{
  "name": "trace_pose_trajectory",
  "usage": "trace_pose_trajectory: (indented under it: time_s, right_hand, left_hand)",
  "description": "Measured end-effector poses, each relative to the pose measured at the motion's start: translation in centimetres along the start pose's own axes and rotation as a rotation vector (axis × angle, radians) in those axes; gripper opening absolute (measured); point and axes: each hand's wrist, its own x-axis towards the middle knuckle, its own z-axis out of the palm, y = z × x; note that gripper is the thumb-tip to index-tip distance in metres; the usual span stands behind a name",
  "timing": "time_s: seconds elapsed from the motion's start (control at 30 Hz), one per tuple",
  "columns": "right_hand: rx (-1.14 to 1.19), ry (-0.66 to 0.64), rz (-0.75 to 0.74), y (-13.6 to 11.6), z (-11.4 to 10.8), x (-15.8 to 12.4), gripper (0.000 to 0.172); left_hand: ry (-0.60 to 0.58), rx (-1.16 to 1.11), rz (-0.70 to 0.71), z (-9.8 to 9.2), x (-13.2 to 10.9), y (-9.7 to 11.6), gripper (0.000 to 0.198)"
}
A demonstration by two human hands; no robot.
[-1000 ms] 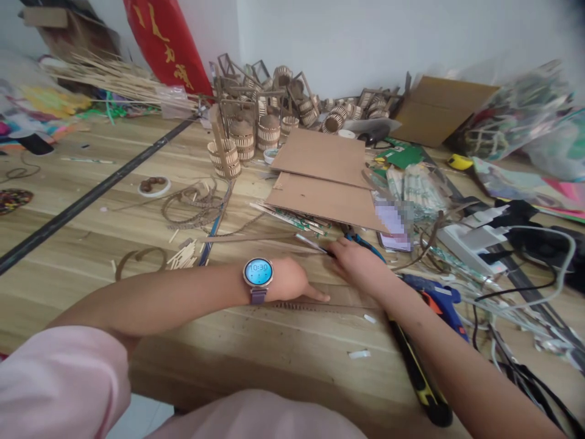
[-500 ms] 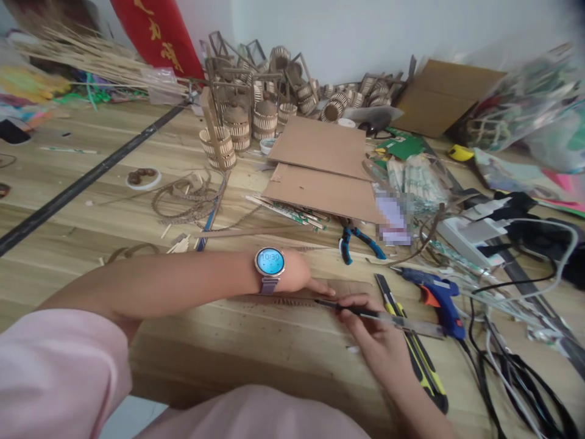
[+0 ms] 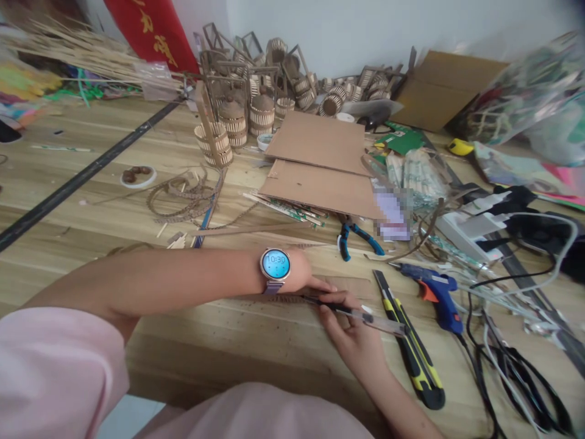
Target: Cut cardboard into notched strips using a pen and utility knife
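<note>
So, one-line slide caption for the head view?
Left hand rests on brown cardboard; right hand grips a pen-like tool.

The right hand (image 3: 361, 346) holds a slim black tool (image 3: 343, 309); the left hand (image 3: 299, 272) rests on brown cardboard (image 3: 356, 286).

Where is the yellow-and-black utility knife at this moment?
In the head view, the yellow-and-black utility knife lies right of centre on the wooden tabletop, between the person's right hand and the blue glue gun.

Single head-worn camera; faces forward, down; close above tabletop (image 3: 237, 341); wall (image 3: 329, 36) beyond, at top.
</note>
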Motion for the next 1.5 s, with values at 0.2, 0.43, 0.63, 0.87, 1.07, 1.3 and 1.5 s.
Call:
trace_pose_trajectory:
  time_s: [0.2, 0.43, 0.63, 0.87, 1.07, 1.3, 1.5]
  right_hand:
    - [-0.117, 0.034, 0.014, 1.7, -2.8, -0.1, 0.017]
    - [-0.424, 0.207, 0.121, 4.1, -8.7, -0.9, 0.021]
    - [-0.407, 0.243, -0.009, 2.4, -7.9, -0.7, 0.014]
    - [-0.274, 0.039, 0.033, 3.4, -4.5, -0.9, 0.02]
    - [-0.295, 0.067, 0.021, 3.8, -5.1, -0.7, 0.02]
    - [-0.504, 0.279, 0.096, 3.4, -8.9, -0.8, 0.017]
    - [-0.212, 0.16, -0.109, 0.0, -5.0, -0.5, 0.007]
  left_hand:
    - [-0.008, -0.069, -0.041, -0.1, -0.3, 0.2, 0.075]
    - [-0.028, -0.114, -0.05, -0.4, 0.0, 0.3, 0.083]
    - [-0.081, -0.045, -0.043, -1.3, -0.4, 0.3, 0.086]
    - [0.06, -0.064, -0.037, -0.6, -0.8, 0.4, 0.073]
    - [0.045, -0.007, -0.041, -0.7, -0.8, 0.5, 0.067]
    - [0.02, -0.092, -0.033, -0.8, -0.5, 0.3, 0.073]
    - [-0.036, -0.032, -0.05, -1.9, -1.2, 0.6, 0.07]
